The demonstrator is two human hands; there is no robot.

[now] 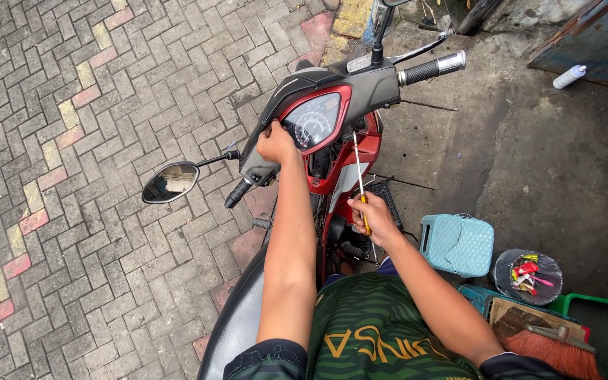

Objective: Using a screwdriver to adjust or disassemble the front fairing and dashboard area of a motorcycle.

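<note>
A red and black scooter stands in front of me, its handlebar turned. My left hand grips the edge of the handlebar cover beside the speedometer. My right hand holds a long thin screwdriver with a yellow handle. Its shaft points up toward the red front panel, just right of the speedometer. The left mirror sticks out over the paving and the right grip points away.
A light blue plastic stool stands at right. Near it are a black round lid with small red parts, a green crate, a brush and a white spray can. Brick paving lies at left, concrete at right.
</note>
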